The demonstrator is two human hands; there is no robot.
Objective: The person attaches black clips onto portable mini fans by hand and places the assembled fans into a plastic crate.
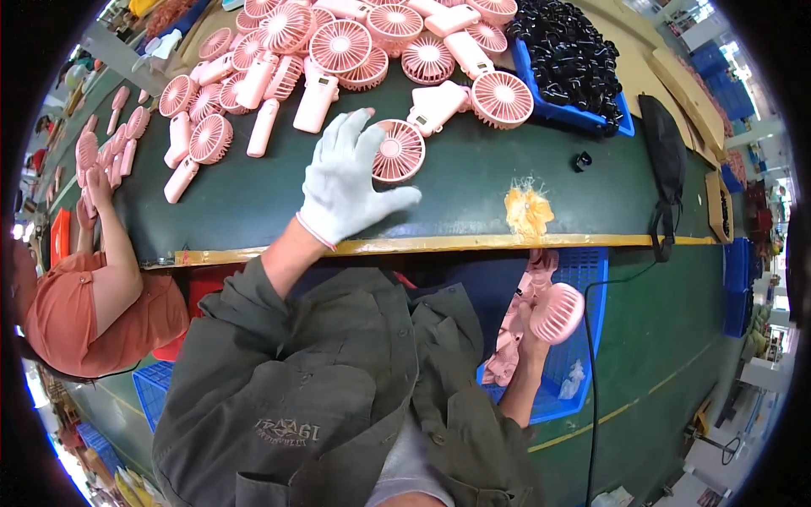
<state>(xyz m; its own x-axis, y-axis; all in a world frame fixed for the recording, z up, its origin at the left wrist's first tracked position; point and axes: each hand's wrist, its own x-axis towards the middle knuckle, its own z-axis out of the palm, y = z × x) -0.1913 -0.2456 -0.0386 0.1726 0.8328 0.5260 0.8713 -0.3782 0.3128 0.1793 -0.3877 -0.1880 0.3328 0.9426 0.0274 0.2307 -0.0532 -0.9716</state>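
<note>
A pink handheld fan [399, 150] lies on the dark green worktable [473, 194], just past the fingertips of the person's left hand [346, 182]; going from the left edge, a co-worker in an orange top [93, 313] sits at the same table with a bare hand [97, 188] raised among a few pink fans [118, 139] at the table's far left; next comes a broad heap of pink fans [296, 59] spread over the back of the table; the left hand, in a white knit glove, is spread wide open, palm down, fingers splayed; its fingertips touch the round head of the pink handheld fan but are not closed on it; right of that, an orange splotch [528, 211] marks the table near its yellow front edge [473, 243]; behind it a blue tray [583, 114] is piled with black parts [566, 51], and one small black part [581, 160] lies alone on the table; below the table edge, the right hand [532, 325] is bare and closed round the handle of a second pink fan [557, 313], held over a blue crate [583, 338] with more pink pieces in it; a black cable [591, 372] runs down beside the crate.
</note>
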